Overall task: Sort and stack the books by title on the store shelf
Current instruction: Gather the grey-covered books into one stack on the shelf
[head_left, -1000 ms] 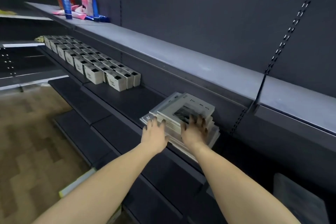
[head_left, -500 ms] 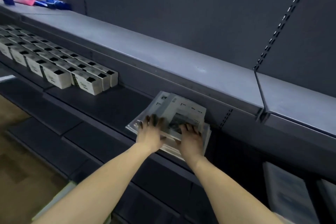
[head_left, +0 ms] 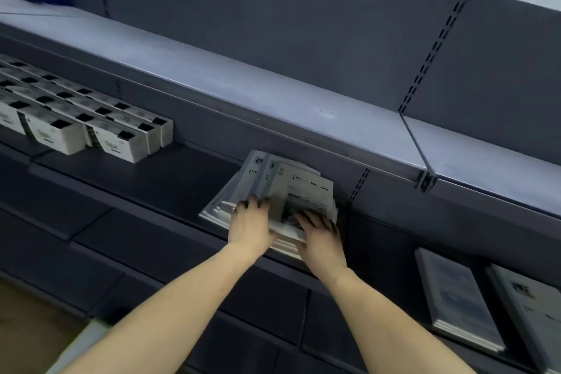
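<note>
Since the earlier frame, both hands have slid the stack of books (head_left: 273, 191) deeper along the middle shelf (head_left: 158, 179). Left hand (head_left: 250, 226) and right hand (head_left: 321, 238) press flat on the stack, fingers straight, gripping nothing, likely squaring its fanned covers.

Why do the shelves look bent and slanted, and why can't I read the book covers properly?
Head view: the wide-angle lens tilts and curves the upper shelf. The top cover of the book stack is smeared, with gaps in its title. Deep shade under the upper shelf darkens the fingertips of the left hand and right hand.
</note>
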{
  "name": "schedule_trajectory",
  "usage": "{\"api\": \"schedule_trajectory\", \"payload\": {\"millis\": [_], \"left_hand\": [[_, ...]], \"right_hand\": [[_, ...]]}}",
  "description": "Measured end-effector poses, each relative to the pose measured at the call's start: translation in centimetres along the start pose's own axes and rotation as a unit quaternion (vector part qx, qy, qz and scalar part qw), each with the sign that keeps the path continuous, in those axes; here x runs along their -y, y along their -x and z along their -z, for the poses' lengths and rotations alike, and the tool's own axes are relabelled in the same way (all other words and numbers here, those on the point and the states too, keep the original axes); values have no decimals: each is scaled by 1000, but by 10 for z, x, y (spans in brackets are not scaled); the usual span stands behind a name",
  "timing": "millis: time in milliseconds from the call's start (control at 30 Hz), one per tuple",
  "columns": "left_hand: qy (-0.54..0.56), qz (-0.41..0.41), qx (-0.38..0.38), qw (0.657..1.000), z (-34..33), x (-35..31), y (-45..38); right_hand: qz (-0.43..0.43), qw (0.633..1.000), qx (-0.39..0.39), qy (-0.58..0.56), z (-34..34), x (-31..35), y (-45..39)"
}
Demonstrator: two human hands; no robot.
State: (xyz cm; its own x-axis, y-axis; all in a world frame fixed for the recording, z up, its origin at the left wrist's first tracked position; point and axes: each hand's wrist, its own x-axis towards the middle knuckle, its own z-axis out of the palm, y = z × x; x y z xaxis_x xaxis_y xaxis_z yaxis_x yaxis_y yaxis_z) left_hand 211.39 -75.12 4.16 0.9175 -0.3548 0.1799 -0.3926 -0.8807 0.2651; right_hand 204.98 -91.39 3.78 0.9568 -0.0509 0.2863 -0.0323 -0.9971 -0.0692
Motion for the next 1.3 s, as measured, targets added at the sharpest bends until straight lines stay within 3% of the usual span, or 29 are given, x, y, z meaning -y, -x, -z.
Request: {"api": "schedule_trajectory", "payload": {"millis": [100,200,367,500,567,667,733,800,900,1000,1100,1300], "left_hand": [[5,-5,11,1000,11,6,-11],[10,39,87,995,19,6,-24],[-82,48,145,985,26,-1,-35],[-50,64,150,985,24,-5,-44],[-25,94,127,987,22,-9,-48],[-15,112,86,990,14,-11,-53],[-25,113,72,991,10,-14,-51],[-6,126,83,989,10,-23,-47],[54,145,99,983,16,-31,-37],[41,133,94,986,14,-29,-30],[39,139,80,986,11,-26,-23],[155,153,71,973,9,-34,-3]], "right_hand": [[-3,999,48,5,-1,-1,-9],[-20,994,106,-18,1,-2,-27],[-90,971,183,-129,-8,-6,-42],[-147,930,231,-244,-10,-20,-44],[-175,905,224,-315,-5,-18,-45],[-258,859,132,-423,0,-11,-49],[-304,890,96,-326,0,-12,-51],[-359,897,85,-245,5,-11,-52],[-396,877,87,-258,12,-15,-48],[-408,860,93,-293,16,-18,-43],[-392,874,106,-268,18,-17,-31],[-376,898,72,-218,20,-18,7]]}}
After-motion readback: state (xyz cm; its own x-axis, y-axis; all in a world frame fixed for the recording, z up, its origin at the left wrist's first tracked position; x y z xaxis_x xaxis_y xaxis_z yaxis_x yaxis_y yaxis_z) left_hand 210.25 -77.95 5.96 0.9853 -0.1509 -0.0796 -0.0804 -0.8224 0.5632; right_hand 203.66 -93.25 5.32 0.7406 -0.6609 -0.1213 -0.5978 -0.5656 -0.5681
